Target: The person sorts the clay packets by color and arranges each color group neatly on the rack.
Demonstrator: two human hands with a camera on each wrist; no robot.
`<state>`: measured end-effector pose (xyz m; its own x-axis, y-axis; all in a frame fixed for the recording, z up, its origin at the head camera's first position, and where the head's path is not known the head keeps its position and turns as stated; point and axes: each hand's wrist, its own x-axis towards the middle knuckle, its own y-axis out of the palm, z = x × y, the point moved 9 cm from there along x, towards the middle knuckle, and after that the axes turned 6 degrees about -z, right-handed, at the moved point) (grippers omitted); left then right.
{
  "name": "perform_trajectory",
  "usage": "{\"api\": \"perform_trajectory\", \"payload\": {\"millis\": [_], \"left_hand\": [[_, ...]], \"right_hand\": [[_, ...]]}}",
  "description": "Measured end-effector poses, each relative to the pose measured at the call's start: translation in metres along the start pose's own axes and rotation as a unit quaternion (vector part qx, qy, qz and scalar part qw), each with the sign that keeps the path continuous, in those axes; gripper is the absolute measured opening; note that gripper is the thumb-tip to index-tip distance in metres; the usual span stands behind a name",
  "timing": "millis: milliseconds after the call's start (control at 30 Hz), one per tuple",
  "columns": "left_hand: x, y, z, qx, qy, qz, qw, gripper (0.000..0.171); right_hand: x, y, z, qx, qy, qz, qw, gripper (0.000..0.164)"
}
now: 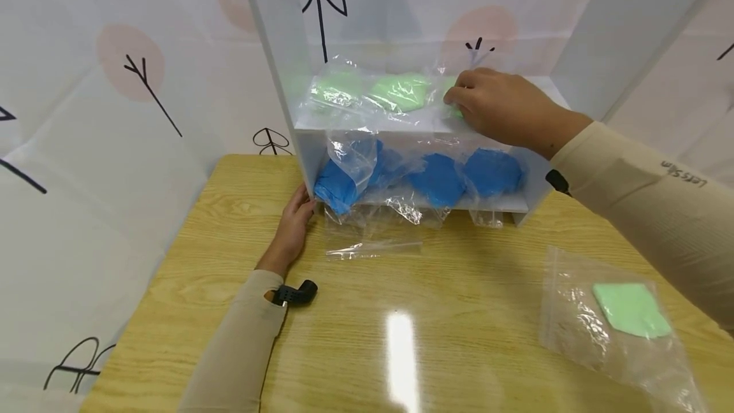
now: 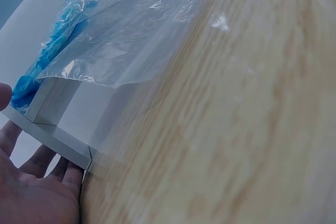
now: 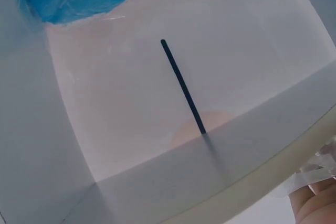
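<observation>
A white two-level shelf [image 1: 622,30] stands on the table against the patterned backdrop. My left hand [image 1: 290,234] grips the lower front edge of its left side panel, thumb on one side and fingers on the other in the left wrist view. Over the upper level, the curled fingers of my right hand [image 1: 507,107] pinch a clear plastic bag with a light green piece [image 1: 450,85] in it. To its left lie two more bagged green pieces, one in the middle [image 1: 401,91] and one at the left [image 1: 338,89]. The right hand partly hides the bag it holds.
Several bagged blue pieces [image 1: 438,180] fill the lower level, their clear bag ends [image 1: 373,234] hanging over its front edge. On the wooden table [image 1: 321,349], at the right, lies another clear bag with a flat green piece [image 1: 631,310].
</observation>
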<state>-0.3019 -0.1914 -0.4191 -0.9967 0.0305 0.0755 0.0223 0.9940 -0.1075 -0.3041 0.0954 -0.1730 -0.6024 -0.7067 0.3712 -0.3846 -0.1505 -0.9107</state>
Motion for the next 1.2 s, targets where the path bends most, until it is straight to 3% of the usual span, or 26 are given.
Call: {"api": "perform_trajectory", "payload": {"millis": [167,267,367,467,567,700,933,1200], "left_hand": [[0.004,-0.002,0.013,0.015,0.004,-0.008,0.9998,0.056],[0.004,-0.002,0.014,0.016,0.008,-0.01,0.9998,0.055],[0.002,-0.001,0.01,0.01,0.007,-0.004,0.9999,0.056],[0.002,-0.002,0.009,0.004,0.007,-0.004,1.0,0.056],[0.005,-0.002,0.012,-0.012,0.002,-0.005,0.9999,0.056],[0.005,0.0,0.01,-0.031,-0.012,0.003,0.9994,0.057],[-0.008,0.003,-0.015,-0.018,-0.011,0.006,0.9998,0.06],[-0.01,0.003,-0.015,-0.012,-0.012,0.004,0.9998,0.059]], "right_hand": [[-0.003,0.001,-0.004,0.005,0.036,0.048,0.998,0.038],[-0.008,-0.003,-0.004,0.012,0.039,0.046,0.998,0.049],[-0.017,-0.01,0.001,0.017,0.022,-0.001,1.0,0.057],[-0.028,-0.023,0.012,0.021,-0.013,-0.075,0.997,0.052],[-0.043,-0.034,0.026,0.027,-0.051,-0.144,0.988,0.045],[-0.07,-0.041,0.043,0.032,-0.083,-0.202,0.975,0.056],[-0.115,-0.037,0.058,0.04,-0.084,-0.23,0.969,0.05],[-0.167,-0.011,0.047,0.067,0.002,-0.211,0.975,0.055]]}}
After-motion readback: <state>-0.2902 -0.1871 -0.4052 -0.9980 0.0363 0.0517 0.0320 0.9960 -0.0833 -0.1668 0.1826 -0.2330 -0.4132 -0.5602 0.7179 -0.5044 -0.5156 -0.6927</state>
